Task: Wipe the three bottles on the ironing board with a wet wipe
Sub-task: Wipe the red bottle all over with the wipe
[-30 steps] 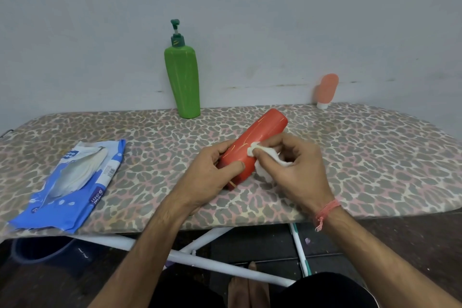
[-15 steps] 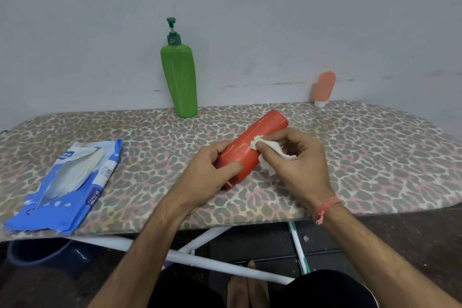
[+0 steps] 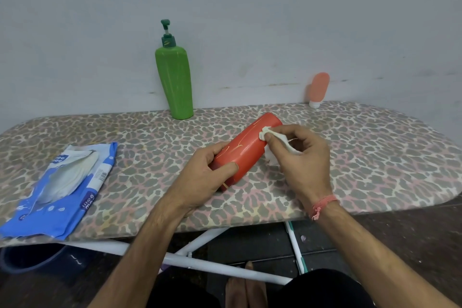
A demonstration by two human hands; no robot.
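A red bottle (image 3: pixel 250 142) lies tilted on the leopard-print ironing board (image 3: pixel 362 157), its near end gripped by my left hand (image 3: pixel 200 180). My right hand (image 3: pixel 302 157) pinches a white wet wipe (image 3: pixel 275 140) and presses it against the bottle's upper right side, near the far end. A tall green pump bottle (image 3: pixel 175 80) stands upright at the back against the wall. A small pink tube-shaped bottle (image 3: pixel 318 89) stands on its white cap at the back right.
An open blue wet-wipe pack (image 3: pixel 62 182) lies at the board's left front edge. White board legs (image 3: pixel 200 261) cross below. A dark blue tub (image 3: pixel 30 256) sits on the floor at the left. A grey wall is right behind the board.
My right hand has slid the wipe along the red bottle from its middle toward the far end. The left hand has kept its grip on the near end.
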